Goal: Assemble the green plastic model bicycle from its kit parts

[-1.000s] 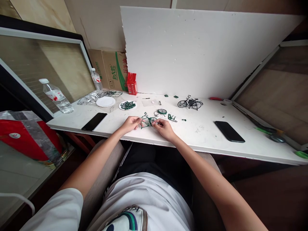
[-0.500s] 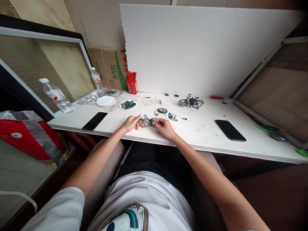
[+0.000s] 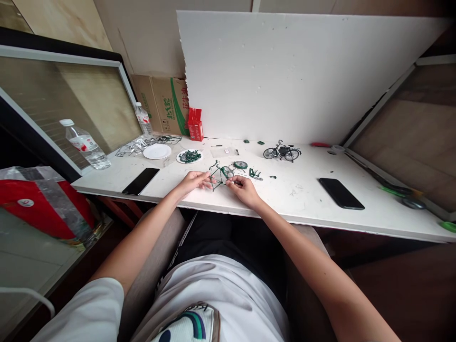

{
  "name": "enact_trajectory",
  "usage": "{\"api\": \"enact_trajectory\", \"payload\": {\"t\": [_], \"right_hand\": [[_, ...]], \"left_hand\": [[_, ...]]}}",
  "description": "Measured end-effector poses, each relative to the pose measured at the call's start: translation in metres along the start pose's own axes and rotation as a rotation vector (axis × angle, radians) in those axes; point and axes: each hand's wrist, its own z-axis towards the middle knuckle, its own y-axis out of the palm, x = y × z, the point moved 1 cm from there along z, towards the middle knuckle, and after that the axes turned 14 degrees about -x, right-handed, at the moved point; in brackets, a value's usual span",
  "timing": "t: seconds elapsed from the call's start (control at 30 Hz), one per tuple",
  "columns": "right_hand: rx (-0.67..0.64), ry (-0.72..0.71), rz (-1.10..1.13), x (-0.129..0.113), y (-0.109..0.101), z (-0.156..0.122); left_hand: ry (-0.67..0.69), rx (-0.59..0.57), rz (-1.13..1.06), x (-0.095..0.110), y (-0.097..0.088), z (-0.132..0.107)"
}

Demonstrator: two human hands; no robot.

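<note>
A small green model bicycle frame [image 3: 220, 174] is held upright just above the white table [image 3: 295, 199], near its front edge. My left hand [image 3: 194, 182] pinches the frame's left end with closed fingers. My right hand [image 3: 244, 186] is closed on a thin tool whose tip meets the frame's right side. Just behind the frame lie a loose green wheel [image 3: 240, 165] and small green parts [image 3: 254, 174]. A finished dark model bicycle [image 3: 282, 152] stands farther back.
A white dish of green parts [image 3: 189, 156] and an empty white dish [image 3: 157, 151] sit at the back left. Black phones lie at left [image 3: 140, 180] and right [image 3: 341, 193]. Water bottles [image 3: 84, 144], a red box [image 3: 195, 124] and a white foam board [image 3: 302, 76] border the table.
The green frame lay low and flat between my hands half a second ago; now it is tipped up and raised slightly. Both hands stay in nearly the same place.
</note>
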Motion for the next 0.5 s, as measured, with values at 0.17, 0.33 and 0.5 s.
{"api": "enact_trajectory", "payload": {"t": [0.17,0.33,0.5], "right_hand": [[0.042,-0.006,0.055,-0.002,-0.002,0.001],[0.114,0.029,0.104,0.001,-0.004,0.002],[0.089,0.040,0.077,0.001,-0.003,0.001]], "left_hand": [[0.114,0.001,-0.259,-0.001,0.030,0.004],[0.184,0.093,-0.300,-0.006,0.047,0.007],[0.206,0.081,-0.325,-0.007,0.045,0.007]]}}
